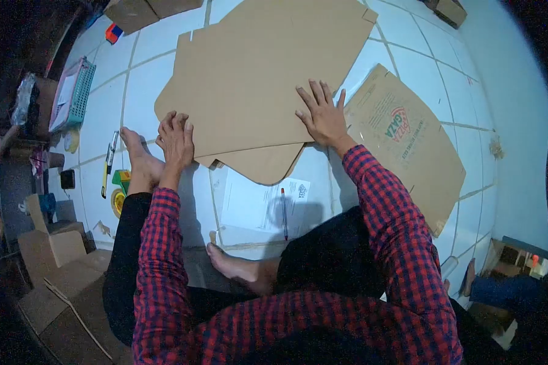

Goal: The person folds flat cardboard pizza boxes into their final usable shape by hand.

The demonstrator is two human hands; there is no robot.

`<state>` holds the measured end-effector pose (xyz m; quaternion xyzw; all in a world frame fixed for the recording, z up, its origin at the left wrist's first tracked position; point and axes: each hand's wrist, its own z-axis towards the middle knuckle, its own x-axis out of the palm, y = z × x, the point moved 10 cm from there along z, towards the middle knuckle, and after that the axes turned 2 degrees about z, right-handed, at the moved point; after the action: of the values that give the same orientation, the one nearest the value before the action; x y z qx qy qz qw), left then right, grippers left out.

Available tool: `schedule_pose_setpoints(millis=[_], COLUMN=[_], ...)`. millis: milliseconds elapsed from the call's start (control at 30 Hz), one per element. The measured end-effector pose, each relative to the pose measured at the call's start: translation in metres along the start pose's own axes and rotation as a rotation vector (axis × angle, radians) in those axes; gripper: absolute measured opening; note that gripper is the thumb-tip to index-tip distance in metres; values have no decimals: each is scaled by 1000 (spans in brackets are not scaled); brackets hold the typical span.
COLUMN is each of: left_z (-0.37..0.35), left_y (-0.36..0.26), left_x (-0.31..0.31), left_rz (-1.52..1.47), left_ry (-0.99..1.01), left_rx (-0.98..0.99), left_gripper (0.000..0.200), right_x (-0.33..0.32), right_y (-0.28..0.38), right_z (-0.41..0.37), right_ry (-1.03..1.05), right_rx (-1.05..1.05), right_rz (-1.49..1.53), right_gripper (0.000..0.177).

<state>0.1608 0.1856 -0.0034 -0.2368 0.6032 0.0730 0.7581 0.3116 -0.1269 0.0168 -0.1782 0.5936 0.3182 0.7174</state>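
A large flat sheet of brown cardboard (256,79) lies on the tiled floor in front of me, with a rounded flap at its near edge. My left hand (176,139) rests at its near left corner, fingers bent over the board. Spread fingers of my right hand (324,115) press on the sheet near its right edge. Beneath and nearer to me are white printed papers (243,204), with a pen (284,213) lying on them. To the right lies another cardboard piece (420,152) with red and green print reading PIZZA GAZA.
At the left are a teal and pink basket (82,94), a tape roll (71,141), a yellow cutter (108,164) and a yellow-green tape measure (119,198). Cardboard boxes (61,243) stand lower left. Part of another person (505,292) shows at lower right.
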Motion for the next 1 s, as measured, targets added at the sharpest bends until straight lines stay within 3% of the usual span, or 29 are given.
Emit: schedule_pose_setpoints(millis=[100,200,267,333,433,467,533,567,600,667,700,733,800,833,933,1000], left_z=[3,-6,-13,-14,-18,-22,-38,-52,-61,-84,-90,-100,-117,-130,-162,-177], left_y=[-2,-9,8,17,23,25,4,-16,-21,-49,-57,-69,-85,-99,-133,-164], left_x=[-9,-25,-19,-18,-20,-12,-6,-10,-13,-17,-16,-20,-26,-36,-33,-31], left_rz=[8,48,-126,-171,-324,-631,-1242,-1476,-1477,-1413,-1386,-1386,-1436,-1501,-1538,-1491], left_ry=[-119,-134,-57,-133,-39,70,312,454,452,634,624,741,673,588,546,546], left_rx=[32,-82,-311,-372,-440,-475,-520,-534,-532,-385,-310,-295,-265,-319,-235,-161], left_gripper=[44,53,65,70,70,64,53,44,44,43,40,38,36,34,33,34], right_x=[-4,-6,-6,-25,-52,-57,-69,-71,-68,-59,-60,-45,-17,1,1,-6], right_y=[1,4,-2,2,-14,-12,-42,-43,-53,-65,-63,-68,-73,-65,-23,-16], right_z=[2,-1,-4,-12,-42,-50,-86,-90,-101,-128,-131,-145,-166,-164,-181,-171], right_ry=[-7,-39,-46,-107,-281,-290,-598,-603,-618,-639,-642,-692,-741,-743,-639,-694], right_rx=[4,-5,66,112,348,345,593,591,726,995,987,1071,1146,1077,1205,937], right_rz=[-15,-49,-67,-78,138,133,523,521,577,690,692,810,931,1306,1894,2202], right_gripper=[55,57,58,61,73,73,82,82,85,94,94,95,96,95,75,37])
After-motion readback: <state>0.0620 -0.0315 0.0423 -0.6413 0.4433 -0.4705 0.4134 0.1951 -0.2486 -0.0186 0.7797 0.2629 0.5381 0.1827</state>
